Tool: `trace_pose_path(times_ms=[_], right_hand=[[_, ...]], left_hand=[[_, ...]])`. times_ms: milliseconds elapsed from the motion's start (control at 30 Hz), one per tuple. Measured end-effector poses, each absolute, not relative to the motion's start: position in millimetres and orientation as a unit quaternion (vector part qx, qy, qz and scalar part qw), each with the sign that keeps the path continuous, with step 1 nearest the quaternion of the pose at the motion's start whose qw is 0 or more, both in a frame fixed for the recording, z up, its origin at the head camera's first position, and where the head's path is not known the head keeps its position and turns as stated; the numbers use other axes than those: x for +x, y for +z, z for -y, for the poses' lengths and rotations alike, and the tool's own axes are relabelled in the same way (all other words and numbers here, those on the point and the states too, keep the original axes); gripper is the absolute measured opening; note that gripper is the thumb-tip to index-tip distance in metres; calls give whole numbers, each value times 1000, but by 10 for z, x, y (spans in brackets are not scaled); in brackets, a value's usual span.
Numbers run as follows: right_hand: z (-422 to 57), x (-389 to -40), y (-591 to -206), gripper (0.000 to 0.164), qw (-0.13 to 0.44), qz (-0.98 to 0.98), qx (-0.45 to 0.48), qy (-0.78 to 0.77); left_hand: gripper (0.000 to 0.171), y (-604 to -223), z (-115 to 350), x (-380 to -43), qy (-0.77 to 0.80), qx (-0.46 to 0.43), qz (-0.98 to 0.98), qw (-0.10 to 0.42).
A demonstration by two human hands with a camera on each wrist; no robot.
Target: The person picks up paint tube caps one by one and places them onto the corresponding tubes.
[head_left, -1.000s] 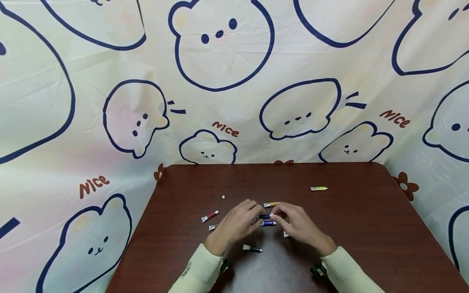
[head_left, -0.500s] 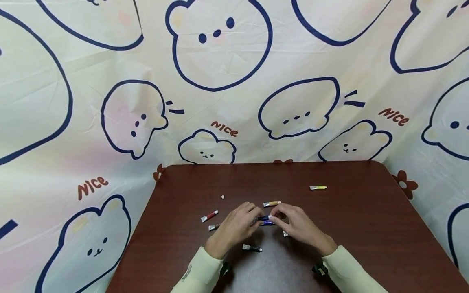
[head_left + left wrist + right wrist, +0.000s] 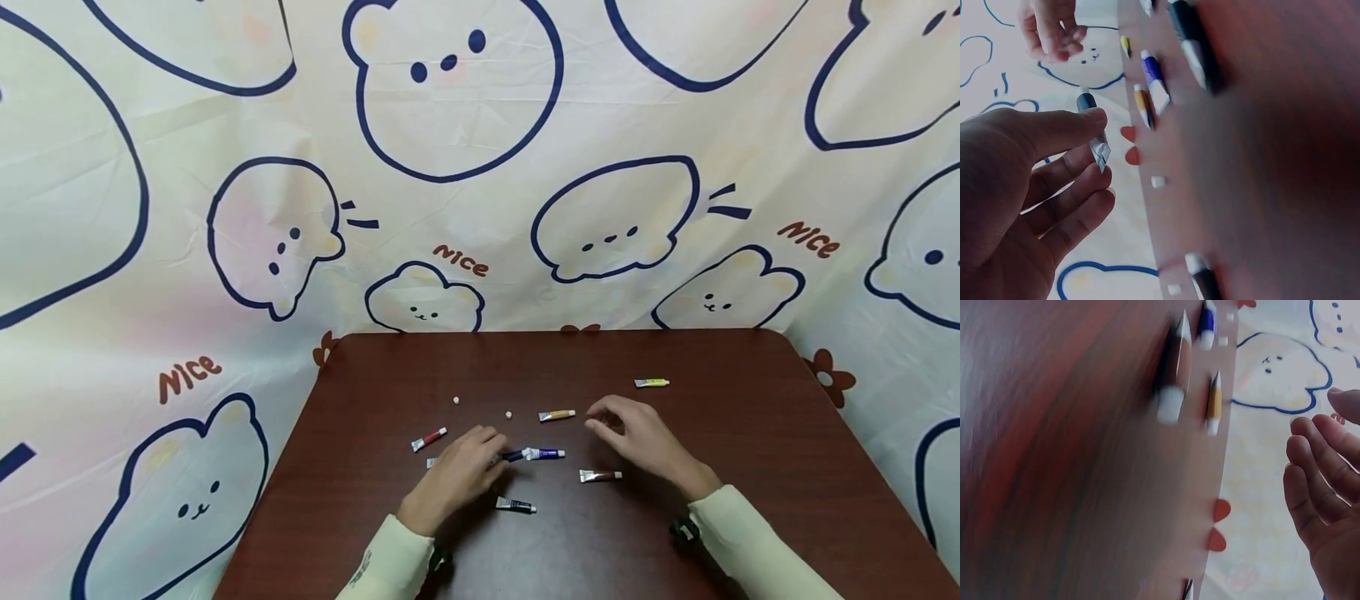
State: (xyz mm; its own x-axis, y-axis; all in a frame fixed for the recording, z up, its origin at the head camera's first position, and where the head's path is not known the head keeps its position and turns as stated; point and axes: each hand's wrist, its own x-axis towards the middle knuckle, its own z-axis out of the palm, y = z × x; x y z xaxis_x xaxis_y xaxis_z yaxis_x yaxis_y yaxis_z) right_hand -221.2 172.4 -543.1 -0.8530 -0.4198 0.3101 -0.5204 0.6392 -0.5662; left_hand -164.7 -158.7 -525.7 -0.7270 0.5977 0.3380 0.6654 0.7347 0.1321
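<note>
My left hand (image 3: 457,471) pinches a small dark blue paint tube (image 3: 513,456) between thumb and fingers. In the left wrist view this tube (image 3: 1087,103) has its white tip pointing up and its crimped silver end toward the fingertips. My right hand (image 3: 641,437) holds nothing; its fingers are loosely bent in the right wrist view. It hovers right of an ochre paint tube (image 3: 557,416). A purple-blue paint tube (image 3: 546,454) lies just beyond the held tube's tip. Two tiny white caps (image 3: 508,414) lie apart on the table, farther back than the left hand.
Other paint tubes lie scattered on the brown table (image 3: 750,500): red (image 3: 429,440) at left, black (image 3: 516,506) in front, brown (image 3: 601,476) below the right hand, yellow (image 3: 652,383) at the back right. Another is partly hidden behind the left hand. A printed cloth (image 3: 450,217) hangs behind.
The hands have parted: my right hand has let go of the tube's tip and moved right. My left hand has moved slightly left with the tube. A second white cap now shows on the table.
</note>
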Motion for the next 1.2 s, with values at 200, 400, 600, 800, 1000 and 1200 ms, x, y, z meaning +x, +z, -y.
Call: trace_pose_path(times_ms=[200,400,600,800,1000,1200], right_hand=[[-1858,-2314,-5443,10,83,907,253,325],[-1952,-2416,-5453,11,77,915,240,316],[-2073,-2519,-5472,15,78,923,228,301],[-2208,-2636,-5485,20,55,930,210,297],[-2362,-2761,-5512,26,47,935,203,287],[-2494,-2876,-5544,37,24,941,184,283]], left_hand=[[19,-5329,1721,-1582,-118,-330,926,138],[20,-5426,1859,-1492,-121,-310,932,141],[23,-5498,1971,-1419,-112,-314,931,150],[21,-5521,2044,-1344,-118,-302,938,120],[20,-5544,2115,-1300,-124,-282,946,105],[21,-5569,2184,-1288,-127,-280,945,116]])
